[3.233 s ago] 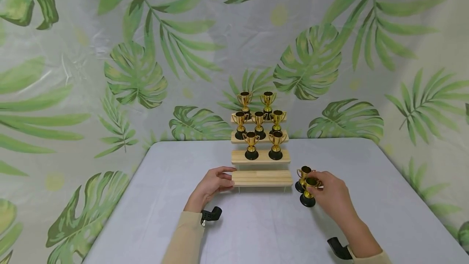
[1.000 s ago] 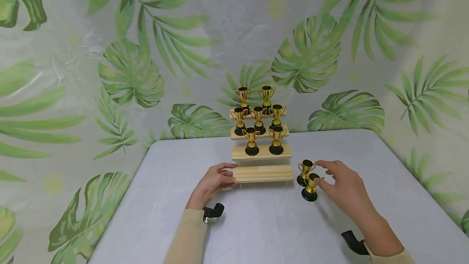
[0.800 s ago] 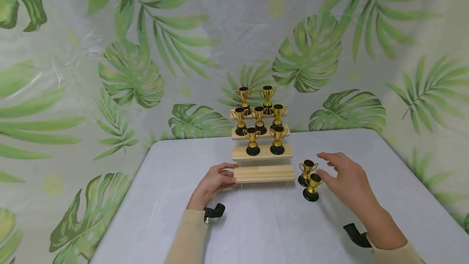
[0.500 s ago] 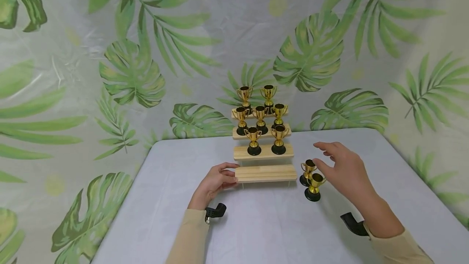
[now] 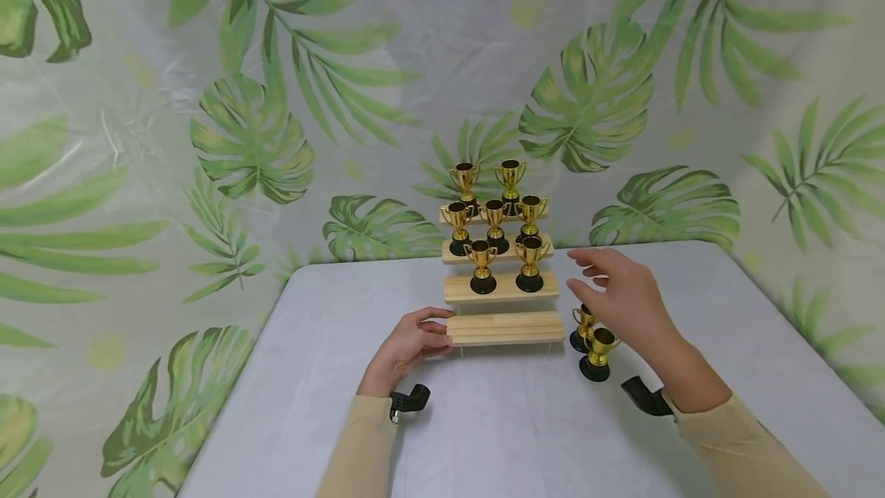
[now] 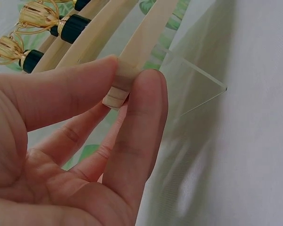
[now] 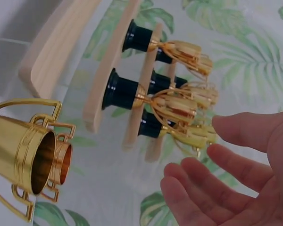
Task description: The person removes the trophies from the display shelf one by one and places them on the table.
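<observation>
My left hand (image 5: 408,346) pinches the left end of the lowest wooden board (image 5: 506,328) of a stepped display stand; in the left wrist view its thumb and a finger grip the board's end (image 6: 140,44). My right hand (image 5: 621,289) is raised with fingers apart and nothing between them, just right of the stand. Below it, two small gold trophy cups with black bases stand upright on the table: a front one (image 5: 598,356) and a rear one (image 5: 582,331), partly covered by the hand. In the right wrist view the nearer trophy (image 7: 21,150) overlaps the other.
Several more gold trophies stand on the upper steps: two on the second board (image 5: 506,292), three on the third board (image 5: 451,250), two on the top one. The bottom board carries none. A white cloth covers the table (image 5: 484,436); a leaf-print curtain (image 5: 387,98) hangs behind.
The right hand was at the front trophy, then its fingers parted and lifted off. It has since moved up and left towards the stand. Both table trophies stay standing; the left hand keeps its grip.
</observation>
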A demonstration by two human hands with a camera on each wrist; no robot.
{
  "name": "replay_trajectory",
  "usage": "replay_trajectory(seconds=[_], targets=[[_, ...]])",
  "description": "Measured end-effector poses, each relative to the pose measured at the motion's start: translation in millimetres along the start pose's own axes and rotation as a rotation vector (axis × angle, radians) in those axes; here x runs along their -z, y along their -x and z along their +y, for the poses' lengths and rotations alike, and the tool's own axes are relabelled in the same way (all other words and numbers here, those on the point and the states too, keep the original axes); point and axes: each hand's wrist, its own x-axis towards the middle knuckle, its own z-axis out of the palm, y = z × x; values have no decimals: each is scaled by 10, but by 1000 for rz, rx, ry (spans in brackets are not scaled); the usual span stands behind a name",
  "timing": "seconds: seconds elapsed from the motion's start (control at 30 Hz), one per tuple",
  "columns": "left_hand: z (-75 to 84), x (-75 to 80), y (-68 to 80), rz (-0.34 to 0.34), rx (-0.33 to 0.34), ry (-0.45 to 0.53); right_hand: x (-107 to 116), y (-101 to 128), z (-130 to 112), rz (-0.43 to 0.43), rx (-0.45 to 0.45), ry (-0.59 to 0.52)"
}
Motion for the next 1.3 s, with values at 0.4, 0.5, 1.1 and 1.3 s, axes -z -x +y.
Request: replay_trajectory(seconds=[0.4, 0.5, 1.1, 1.3], targets=[[35, -6, -30, 7, 1, -12, -107, -303, -52, -29, -31, -90], [27, -1, -32, 11, 5, -10, -118, -388, -102, -42, -33, -91], [11, 13, -24, 1, 1, -1, -235, -707, -187, -131, -36, 47], [-18, 12, -29, -7, 9, -7, -310, -709, -153, -173, -53, 61]])
